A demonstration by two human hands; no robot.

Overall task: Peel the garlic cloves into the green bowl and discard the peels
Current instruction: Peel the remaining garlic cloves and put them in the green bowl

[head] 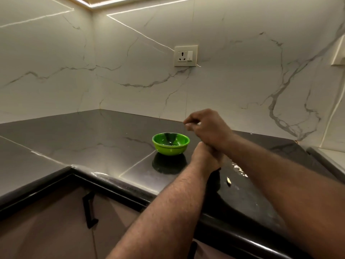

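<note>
Fingertips (188, 124) of right hand (207, 128) are pinched narrow on a pale bit (199, 123), clove or skin, too blurred to say. Left hand (204, 157) is curled under the right wrist; its hold I cannot tell. Green bowl (169, 150) stands just left of both hands, mid counter (84, 139). Peels (238, 168) lie right, near the front edge. Garlic is prob. light & slippery once bare, skin thin, so pinch at the tip.
</note>
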